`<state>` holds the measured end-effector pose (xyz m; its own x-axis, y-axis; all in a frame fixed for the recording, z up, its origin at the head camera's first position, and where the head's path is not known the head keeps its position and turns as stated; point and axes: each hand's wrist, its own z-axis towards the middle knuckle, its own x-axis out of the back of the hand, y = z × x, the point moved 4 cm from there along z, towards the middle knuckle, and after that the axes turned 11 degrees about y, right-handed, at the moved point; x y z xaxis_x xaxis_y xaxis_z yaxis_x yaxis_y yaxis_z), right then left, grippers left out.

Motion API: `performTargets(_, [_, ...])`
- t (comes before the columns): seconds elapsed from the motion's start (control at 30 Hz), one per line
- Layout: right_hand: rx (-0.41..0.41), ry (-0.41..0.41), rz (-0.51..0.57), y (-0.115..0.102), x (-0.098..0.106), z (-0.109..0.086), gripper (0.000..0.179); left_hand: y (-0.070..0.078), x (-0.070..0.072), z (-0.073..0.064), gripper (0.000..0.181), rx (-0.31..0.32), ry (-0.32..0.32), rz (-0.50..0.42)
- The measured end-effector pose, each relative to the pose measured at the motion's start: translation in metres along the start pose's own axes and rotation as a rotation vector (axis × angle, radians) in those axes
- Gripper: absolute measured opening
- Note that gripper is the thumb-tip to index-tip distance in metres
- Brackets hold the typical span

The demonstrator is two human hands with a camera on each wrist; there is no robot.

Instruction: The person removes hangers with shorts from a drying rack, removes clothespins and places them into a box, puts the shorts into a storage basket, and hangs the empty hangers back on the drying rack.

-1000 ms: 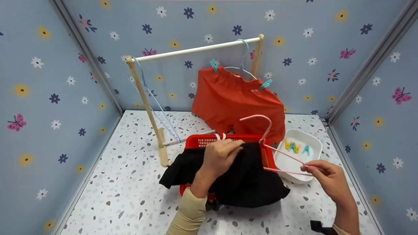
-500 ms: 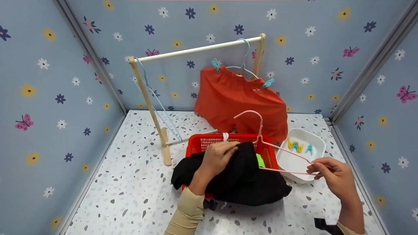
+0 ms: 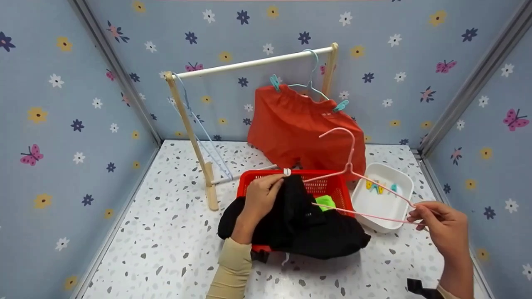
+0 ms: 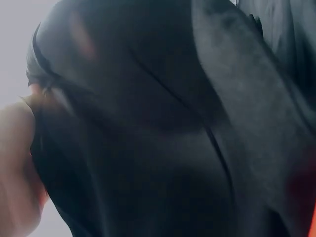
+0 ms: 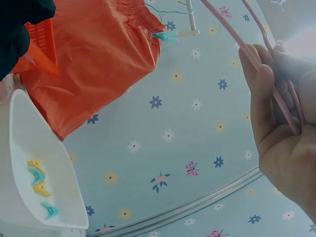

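Black garment (image 3: 299, 238), crumpled, is draped over a red plastic basket (image 3: 245, 182). My left hand (image 3: 259, 201) pinches its upper edge; black cloth fills most of the left wrist view. Off to the right, my right hand (image 3: 444, 226) grips one corner of a pink hanger (image 3: 349, 167), whose hook points up and left. The left end of this hanger runs to the black cloth, and its tip is hidden there. In the right wrist view, fingers (image 5: 261, 94) curl round the thin pink bars.
Behind the basket, orange-red shorts (image 3: 307, 124) hang from a rack (image 3: 249, 63) on a clipped hanger. A blue hanger (image 3: 208, 141) hangs at the rack's left end. Several clothes pegs (image 3: 376, 187) lie in a white tray (image 3: 380, 222). Bright green cloth (image 3: 325, 202) shows inside the basket.
The right hand and pink hanger have moved right, and more of the hanger shows outside the black garment. My left hand has shifted left with the garment's edge, uncovering green cloth.
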<state>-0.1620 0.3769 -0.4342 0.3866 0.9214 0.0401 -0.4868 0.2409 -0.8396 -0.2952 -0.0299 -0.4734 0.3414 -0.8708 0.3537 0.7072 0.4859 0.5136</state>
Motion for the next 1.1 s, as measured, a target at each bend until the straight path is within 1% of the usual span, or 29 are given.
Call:
performTargets(0.1, [-0.013,0.023,0.022,0.002,0.004,-0.002,0.009,-0.006,0.002,-0.001,0.02,0.049,0.004,0.053])
performTargets(0.2, [-0.035,0.047,-0.031,0.004,0.006,-0.004,0.01,-0.011,0.003,-0.002,0.02,0.098,0.007,0.09])
performTargets(0.3, [-0.065,0.067,-0.026,0.005,0.009,-0.005,0.011,-0.015,0.004,-0.004,0.021,0.14,0.006,0.132])
performTargets(0.37, [-0.079,0.083,0.007,0.005,0.01,-0.005,0.011,-0.016,0.004,-0.006,0.02,0.161,0.007,0.169])
performTargets(0.43, [-0.088,0.096,0.064,0.006,0.011,-0.006,0.011,-0.017,0.005,-0.007,0.019,0.177,0.015,0.205])
performTargets(0.53, [-0.083,0.091,0.121,0.007,0.012,-0.007,0.011,-0.018,0.006,-0.009,0.017,0.192,0.039,0.241])
performTargets(0.6, [-0.081,0.086,0.14,0.008,0.013,-0.009,0.011,-0.019,0.006,-0.01,0.017,0.205,0.051,0.261])
performTargets(0.67, [-0.078,0.086,0.135,0.009,0.014,-0.01,0.011,-0.02,0.007,-0.012,0.017,0.224,0.06,0.272])
performTargets(0.83, [-0.083,0.108,0.15,0.01,0.018,-0.012,0.011,-0.024,0.007,-0.015,0.017,0.285,0.071,0.3])
performTargets(0.93, [-0.082,0.119,0.169,0.01,0.02,-0.012,0.011,-0.027,0.007,-0.018,0.016,0.338,0.046,0.328])
performTargets(1.03, [-0.08,0.119,0.183,0.011,0.021,-0.012,0.011,-0.032,0.007,-0.02,0.015,0.408,-0.01,0.374])
performTargets(1.1, [-0.078,0.121,0.177,0.011,0.021,-0.012,0.012,-0.035,0.007,-0.022,0.017,0.461,-0.048,0.406])
